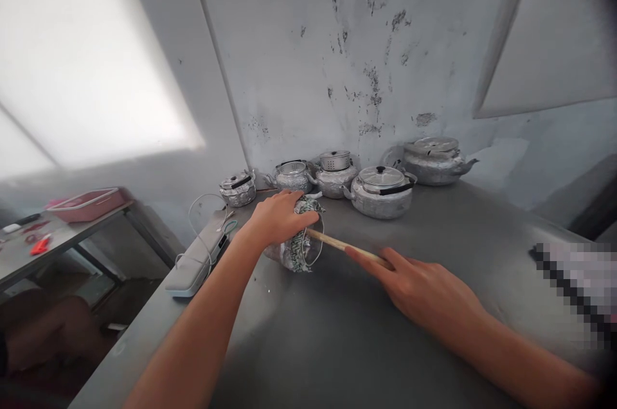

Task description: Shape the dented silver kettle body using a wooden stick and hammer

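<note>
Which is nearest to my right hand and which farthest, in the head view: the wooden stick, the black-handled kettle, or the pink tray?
1. Wooden stick: held in the right hand, pointing toward the left.
2. Black-handled kettle: behind the hand, toward the wall.
3. Pink tray: far left, on the other table.

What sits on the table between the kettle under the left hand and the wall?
A row of five metal kettles stands behind the hand-held kettle, against the wall, in the head view.
</note>
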Tool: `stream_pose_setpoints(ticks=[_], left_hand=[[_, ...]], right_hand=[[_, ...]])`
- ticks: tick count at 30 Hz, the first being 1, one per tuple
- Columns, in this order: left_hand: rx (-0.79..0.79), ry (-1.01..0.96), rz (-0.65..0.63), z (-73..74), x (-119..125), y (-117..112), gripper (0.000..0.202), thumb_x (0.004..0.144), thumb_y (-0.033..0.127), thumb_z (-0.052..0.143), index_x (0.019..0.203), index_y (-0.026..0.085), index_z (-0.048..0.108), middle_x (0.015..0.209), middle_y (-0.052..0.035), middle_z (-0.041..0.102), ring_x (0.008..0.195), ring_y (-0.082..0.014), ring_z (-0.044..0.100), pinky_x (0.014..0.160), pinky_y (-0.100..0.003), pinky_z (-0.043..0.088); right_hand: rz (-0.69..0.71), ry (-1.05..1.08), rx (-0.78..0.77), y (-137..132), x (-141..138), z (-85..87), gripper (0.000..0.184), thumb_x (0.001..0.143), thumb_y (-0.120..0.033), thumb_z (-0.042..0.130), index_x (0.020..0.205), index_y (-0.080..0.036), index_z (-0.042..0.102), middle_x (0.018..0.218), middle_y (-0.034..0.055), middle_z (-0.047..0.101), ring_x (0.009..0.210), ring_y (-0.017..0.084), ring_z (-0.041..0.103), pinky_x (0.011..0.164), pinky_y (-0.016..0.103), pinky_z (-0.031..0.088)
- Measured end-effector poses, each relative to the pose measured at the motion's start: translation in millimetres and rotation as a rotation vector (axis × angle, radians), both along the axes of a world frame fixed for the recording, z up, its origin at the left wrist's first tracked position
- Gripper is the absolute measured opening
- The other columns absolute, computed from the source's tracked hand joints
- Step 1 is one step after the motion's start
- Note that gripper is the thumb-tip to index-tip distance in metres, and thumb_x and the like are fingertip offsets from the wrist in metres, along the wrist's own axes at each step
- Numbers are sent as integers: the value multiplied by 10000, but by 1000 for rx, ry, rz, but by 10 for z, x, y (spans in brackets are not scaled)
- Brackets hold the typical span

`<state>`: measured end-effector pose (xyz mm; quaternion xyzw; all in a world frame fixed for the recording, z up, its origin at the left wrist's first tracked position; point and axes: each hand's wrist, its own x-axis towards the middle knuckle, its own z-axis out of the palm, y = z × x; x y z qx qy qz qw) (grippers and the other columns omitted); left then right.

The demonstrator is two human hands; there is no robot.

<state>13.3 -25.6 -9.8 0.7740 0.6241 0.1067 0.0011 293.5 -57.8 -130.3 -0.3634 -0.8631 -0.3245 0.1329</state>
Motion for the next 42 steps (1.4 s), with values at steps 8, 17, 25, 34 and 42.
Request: stream_pose_setpoints(ticks=[8, 17, 25, 34, 42], left_hand=[[0, -1, -14, -9, -15, 9, 746, 907, 619, 399, 1511, 190, 485, 1532, -133, 509, 1394, -360, 473, 1104, -472, 406], [-25, 2, 6, 23, 9, -23, 755, 910, 623, 392, 1530, 198, 459, 1574, -122, 464, 1430, -382, 429, 1103, -490, 406], [-21, -5, 17, 26, 12, -22, 763, 899, 617, 407, 1523, 183, 472, 1565, -123, 475, 1416, -397, 443, 1127, -489, 383], [-9, -9, 11, 25, 12, -22, 765, 899, 630, 407, 1518, 187, 481, 1563, -118, 480, 1407, -399, 455, 1121, -484, 390], [4, -3, 4, -7, -7, -3, 760, 905, 632, 399, 1522, 196, 475, 1568, -115, 474, 1421, -387, 441, 1137, -483, 373]], right_hand=[[-7, -23, -39, 7, -13, 49, 824, 843, -44, 498, 1589, -332, 297, 833, -41, 564, 429, 79, 466, 454, 295, 147], [-16, -61, -44, 11, 13, 67, 894, 809, 1, 473, 1599, -346, 238, 849, -43, 570, 432, 77, 487, 480, 316, 103], [22, -35, -32, -6, -15, 52, 863, 824, -41, 501, 1598, -338, 259, 829, -49, 565, 431, 65, 459, 461, 299, 136], [49, 93, 92, 36, -5, 110, 384, 1041, -323, 435, 1348, -211, 635, 757, -6, 608, 467, 91, 515, 463, 322, 196], [34, 93, 46, 24, -16, 126, 386, 1062, -352, 382, 1322, -233, 641, 748, -12, 609, 448, 103, 513, 488, 347, 119]])
